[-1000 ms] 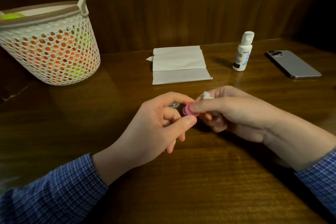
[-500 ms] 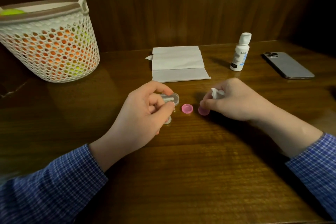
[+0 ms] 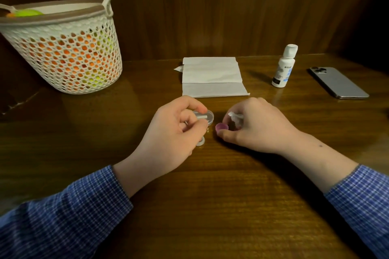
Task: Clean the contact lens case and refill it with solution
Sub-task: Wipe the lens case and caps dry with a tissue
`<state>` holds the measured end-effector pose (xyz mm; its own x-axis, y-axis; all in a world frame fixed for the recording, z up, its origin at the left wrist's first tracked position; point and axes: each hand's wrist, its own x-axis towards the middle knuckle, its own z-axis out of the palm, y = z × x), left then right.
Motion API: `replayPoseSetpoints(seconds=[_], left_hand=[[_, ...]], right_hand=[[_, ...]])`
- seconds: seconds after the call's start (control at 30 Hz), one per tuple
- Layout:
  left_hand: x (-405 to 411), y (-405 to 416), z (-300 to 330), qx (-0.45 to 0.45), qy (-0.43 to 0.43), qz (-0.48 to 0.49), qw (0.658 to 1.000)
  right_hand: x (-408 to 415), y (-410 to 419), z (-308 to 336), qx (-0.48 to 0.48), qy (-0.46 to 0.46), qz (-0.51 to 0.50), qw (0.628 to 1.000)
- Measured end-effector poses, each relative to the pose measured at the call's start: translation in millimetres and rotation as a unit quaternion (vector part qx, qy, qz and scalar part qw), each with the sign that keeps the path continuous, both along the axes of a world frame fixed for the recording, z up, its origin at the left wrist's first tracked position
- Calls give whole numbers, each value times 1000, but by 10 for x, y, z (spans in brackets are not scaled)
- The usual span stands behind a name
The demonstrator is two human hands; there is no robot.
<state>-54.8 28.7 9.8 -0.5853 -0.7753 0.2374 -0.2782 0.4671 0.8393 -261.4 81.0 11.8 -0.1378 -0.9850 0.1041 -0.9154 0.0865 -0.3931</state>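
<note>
The clear contact lens case (image 3: 207, 117) sits on the wooden table (image 3: 210, 195), and my left hand (image 3: 176, 130) grips it with curled fingers; part of the case is hidden under the hand. My right hand (image 3: 254, 126) pinches a pink cap (image 3: 221, 127) between thumb and fingertips at the table surface and also holds a small crumpled bit of white tissue (image 3: 235, 116). A second pink cap is not visible. The white solution bottle (image 3: 284, 66) stands upright, capped, at the back right.
A folded white tissue sheet (image 3: 212, 78) lies behind the hands. A white perforated basket (image 3: 69, 52) with orange and green items stands at the back left. A grey phone (image 3: 339, 82) lies face down at the right. A dark wood wall closes the back.
My right hand moved left and took hold of the pink cap lying on the table. My left hand keeps gripping the clear case, almost still.
</note>
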Motion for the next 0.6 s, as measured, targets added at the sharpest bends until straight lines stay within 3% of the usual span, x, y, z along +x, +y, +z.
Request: replayPoseSetpoints(seconds=[0.1, 0.17, 0.27, 0.33, 0.5, 0.6], left_hand=[[-18, 17, 73, 62, 12, 15, 998], [-39, 15, 144, 157, 27, 8, 987], [-69, 19, 240, 337, 46, -42, 940], [-68, 39, 255, 403, 46, -96, 909], [-32, 47, 216, 474, 49, -177, 861], [-21, 39, 189, 468, 70, -192, 860]], right_hand=[[15, 84, 51, -90, -105, 54, 989], [34, 169, 92, -137, -192, 104, 966], [90, 263, 127, -160, -258, 150, 941], [116, 284, 136, -164, -263, 163, 937], [131, 314, 149, -176, -270, 188, 928], [107, 316, 151, -145, -332, 177, 915]])
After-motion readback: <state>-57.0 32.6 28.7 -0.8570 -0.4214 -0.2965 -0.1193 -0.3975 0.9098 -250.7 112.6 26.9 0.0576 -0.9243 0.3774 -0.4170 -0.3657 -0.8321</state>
